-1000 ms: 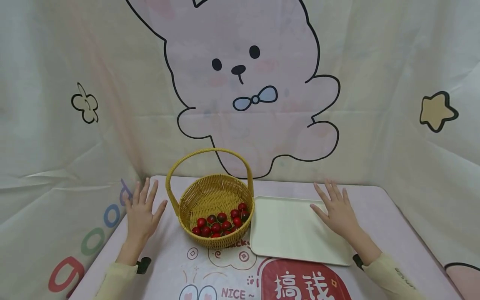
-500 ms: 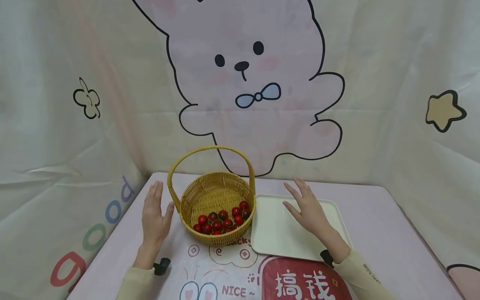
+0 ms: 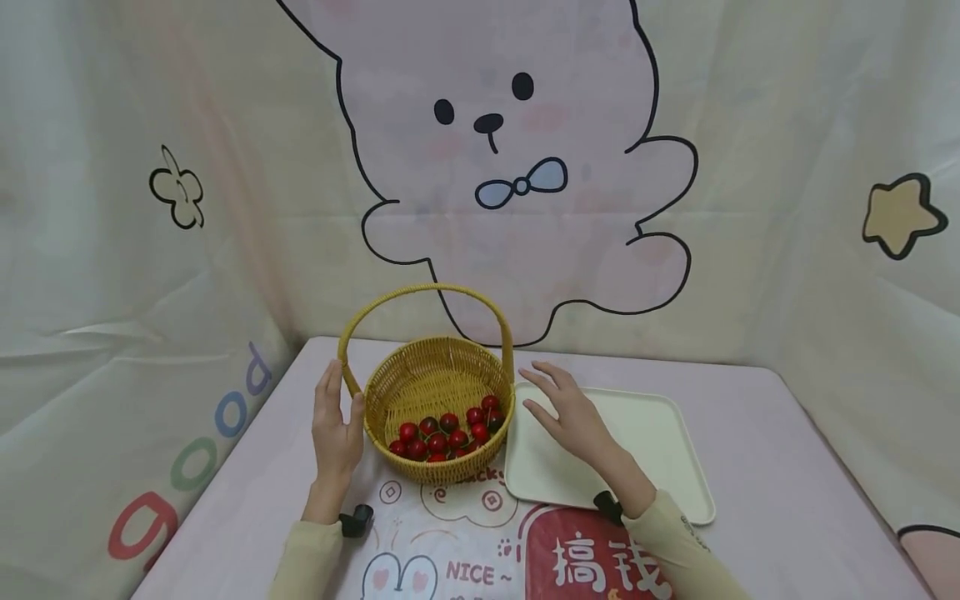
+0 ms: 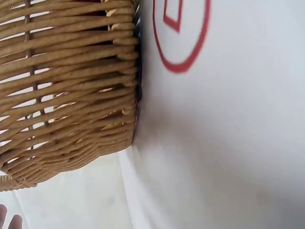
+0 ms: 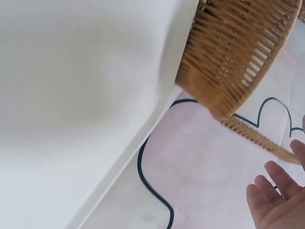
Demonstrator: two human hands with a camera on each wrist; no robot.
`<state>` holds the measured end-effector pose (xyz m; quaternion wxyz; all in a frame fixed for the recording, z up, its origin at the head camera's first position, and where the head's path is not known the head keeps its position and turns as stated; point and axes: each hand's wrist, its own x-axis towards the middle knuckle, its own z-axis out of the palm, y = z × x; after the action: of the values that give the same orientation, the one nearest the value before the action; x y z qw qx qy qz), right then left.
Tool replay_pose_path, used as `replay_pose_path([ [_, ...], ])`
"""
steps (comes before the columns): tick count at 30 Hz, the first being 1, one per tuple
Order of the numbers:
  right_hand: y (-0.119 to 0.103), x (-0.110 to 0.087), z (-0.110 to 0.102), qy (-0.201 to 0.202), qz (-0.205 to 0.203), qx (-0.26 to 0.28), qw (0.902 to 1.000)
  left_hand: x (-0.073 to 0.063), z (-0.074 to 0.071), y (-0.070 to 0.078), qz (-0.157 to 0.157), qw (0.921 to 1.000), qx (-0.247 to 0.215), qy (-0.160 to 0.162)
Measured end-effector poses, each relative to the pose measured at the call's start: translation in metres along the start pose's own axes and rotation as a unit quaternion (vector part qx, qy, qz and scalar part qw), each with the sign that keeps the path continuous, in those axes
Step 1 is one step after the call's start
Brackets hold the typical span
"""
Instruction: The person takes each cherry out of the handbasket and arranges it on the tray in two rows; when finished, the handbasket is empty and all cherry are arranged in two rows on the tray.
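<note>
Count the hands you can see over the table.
2: the left hand just left of the yellow wicker basket, the right hand over the cream tray, near the basket's right side. None appear hidden.

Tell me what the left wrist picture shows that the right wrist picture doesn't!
Only the left wrist view shows the red circle-and-square drawing and the tips of the left fingers. Only the right wrist view shows the white tray, the right fingers and part of the lilac cartoon. Both show the wicker basket.
</note>
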<state>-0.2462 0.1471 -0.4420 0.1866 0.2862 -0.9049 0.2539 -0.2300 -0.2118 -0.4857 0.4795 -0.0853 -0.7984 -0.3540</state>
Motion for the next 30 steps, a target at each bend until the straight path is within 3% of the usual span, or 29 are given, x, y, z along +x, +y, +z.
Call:
replay_pose_path([
  [8, -0.017, 0.009, 0.021, -0.019, -0.005, 0.058, 0.9981, -0.005, 0.016, 0.002, -0.045, 0.9988, -0.018, 0.011],
  [14, -0.035, 0.022, 0.032, -0.047, 0.002, 0.097, 0.9942, -0.009, 0.019, 0.003, -0.053, 0.9983, -0.022, -0.002],
  [17, -0.042, 0.028, 0.037, -0.061, -0.005, 0.108, 0.9922, -0.009, 0.018, 0.002, -0.065, 0.9970, -0.032, -0.025],
  [22, -0.049, 0.037, 0.047, -0.092, -0.016, 0.117, 0.9888, -0.009, 0.013, -0.002, -0.089, 0.9908, -0.047, -0.090],
  [26, -0.053, 0.042, 0.056, -0.123, -0.016, 0.121, 0.9849, -0.010, 0.010, -0.008, -0.084, 0.9863, -0.040, -0.137],
  [30, -0.059, 0.048, 0.063, -0.150, -0.018, 0.138, 0.9789, -0.011, 0.008, -0.010, -0.076, 0.9849, -0.030, -0.152],
])
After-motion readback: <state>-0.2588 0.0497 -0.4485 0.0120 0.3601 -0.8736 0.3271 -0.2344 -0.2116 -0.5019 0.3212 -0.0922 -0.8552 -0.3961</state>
